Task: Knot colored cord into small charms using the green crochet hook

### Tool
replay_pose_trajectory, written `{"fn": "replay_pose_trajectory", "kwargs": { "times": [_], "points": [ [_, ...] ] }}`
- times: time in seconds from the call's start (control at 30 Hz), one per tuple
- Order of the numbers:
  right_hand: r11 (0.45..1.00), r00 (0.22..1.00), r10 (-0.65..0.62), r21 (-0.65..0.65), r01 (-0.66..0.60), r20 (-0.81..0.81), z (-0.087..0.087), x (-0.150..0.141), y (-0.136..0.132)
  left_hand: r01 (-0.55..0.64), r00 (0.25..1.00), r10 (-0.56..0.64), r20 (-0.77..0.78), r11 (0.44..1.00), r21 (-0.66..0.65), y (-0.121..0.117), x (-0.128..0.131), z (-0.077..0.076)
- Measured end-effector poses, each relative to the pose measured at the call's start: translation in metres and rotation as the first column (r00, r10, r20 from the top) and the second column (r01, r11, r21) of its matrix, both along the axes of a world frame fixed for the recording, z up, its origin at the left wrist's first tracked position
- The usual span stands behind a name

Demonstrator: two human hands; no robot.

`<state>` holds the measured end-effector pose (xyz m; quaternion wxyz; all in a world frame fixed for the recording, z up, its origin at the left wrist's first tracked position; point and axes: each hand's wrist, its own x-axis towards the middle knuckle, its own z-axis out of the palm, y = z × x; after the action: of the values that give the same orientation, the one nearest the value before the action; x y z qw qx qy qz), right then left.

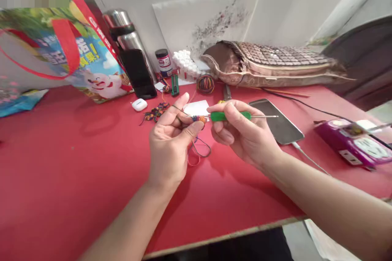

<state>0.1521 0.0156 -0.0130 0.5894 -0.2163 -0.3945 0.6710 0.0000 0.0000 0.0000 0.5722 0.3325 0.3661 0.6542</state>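
Between the thumb and fingers of my left hand [171, 134] is a small multicoloured crochet piece [199, 120], orange and blue on the side that shows. A dark yarn strand runs over the left fingers, and loose yarn loops [199, 153] hang below. My right hand [241, 130] grips a crochet hook [230, 116] by its green handle. The hook's thin metal end points left and meets the crochet piece; another metal shaft sticks out to the right. Whether the tip is inside a stitch is too small to tell.
Behind my hands lie a yarn ball [205, 84], a crocheted strip [156, 112], a white earbud case [139, 105] and a white card [196, 108]. A phone [277, 122] on a cable and a purple power strip [352, 144] lie right. A thermos [134, 40], upright phone [139, 73] and bag [92, 61] stand left.
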Motion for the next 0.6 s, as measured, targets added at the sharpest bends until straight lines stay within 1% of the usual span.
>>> {"fn": "replay_pose_trajectory", "kwargs": {
  "times": [0.13,0.27,0.47,0.6],
  "points": [
    [0.997,0.996,-0.010,0.073,0.004,0.083,-0.0076,0.0043,0.0069,-0.017,0.999,0.019,-0.042,0.999,0.046,0.0064,-0.0040,-0.0048],
    [0.993,0.992,0.041,0.105,-0.054,0.122,-0.0084,0.0062,0.0068,-0.009,0.998,0.013,-0.055,0.997,0.070,0.0065,-0.0050,-0.0041],
    [0.992,0.991,0.121,0.036,-0.122,0.050,-0.0008,0.0037,0.0050,0.010,0.994,0.000,-0.107,0.996,0.091,0.0057,-0.0063,-0.0054],
    [0.987,0.987,0.160,0.015,-0.160,-0.002,0.0008,0.0029,0.0057,0.033,0.992,-0.021,-0.126,0.994,0.100,0.0060,-0.0067,-0.0055]
  ]
}}
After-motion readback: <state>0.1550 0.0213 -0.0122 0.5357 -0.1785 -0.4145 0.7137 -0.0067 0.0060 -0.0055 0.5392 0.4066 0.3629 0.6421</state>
